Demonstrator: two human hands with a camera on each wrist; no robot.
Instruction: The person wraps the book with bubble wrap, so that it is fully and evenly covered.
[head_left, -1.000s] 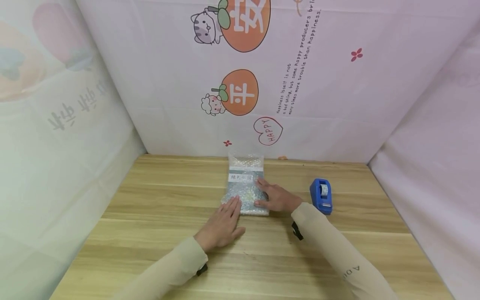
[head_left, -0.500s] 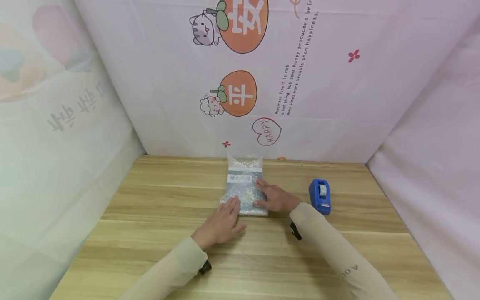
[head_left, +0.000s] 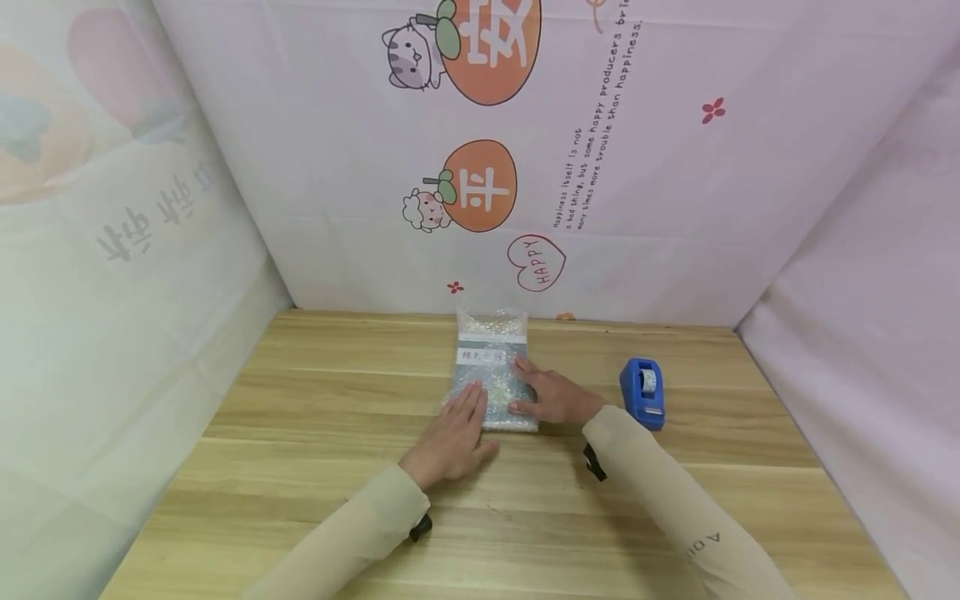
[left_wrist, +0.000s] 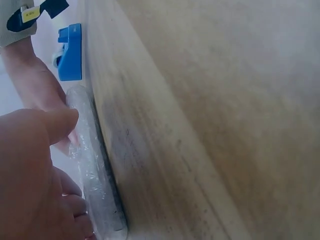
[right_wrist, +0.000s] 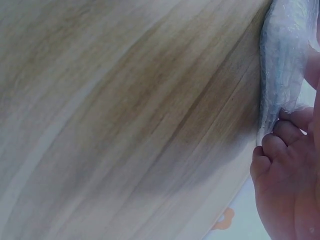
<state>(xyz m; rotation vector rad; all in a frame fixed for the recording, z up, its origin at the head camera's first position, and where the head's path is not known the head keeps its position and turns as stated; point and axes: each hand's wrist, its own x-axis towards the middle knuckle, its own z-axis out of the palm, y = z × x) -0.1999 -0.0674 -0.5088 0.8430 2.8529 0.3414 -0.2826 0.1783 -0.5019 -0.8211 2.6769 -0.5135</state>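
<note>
We are resting both hands on a flat blue-grey rectangle in clear bubble wrap (head_left: 495, 377), which is lying at the far middle of the pale wooden table (head_left: 225, 467). Our left hand (head_left: 453, 437) is covering its near left corner, fingers straight and pressed together, thumb spread aside; our right hand (head_left: 558, 396) is lying on its right side, thumb and forefinger spread, other fingers bending loosely along the edge. Ideally we should be pressing flat and evenly, steadying from the right, without nudging the blue plastic tape dispenser (head_left: 637, 406) nearby on the right.
</note>
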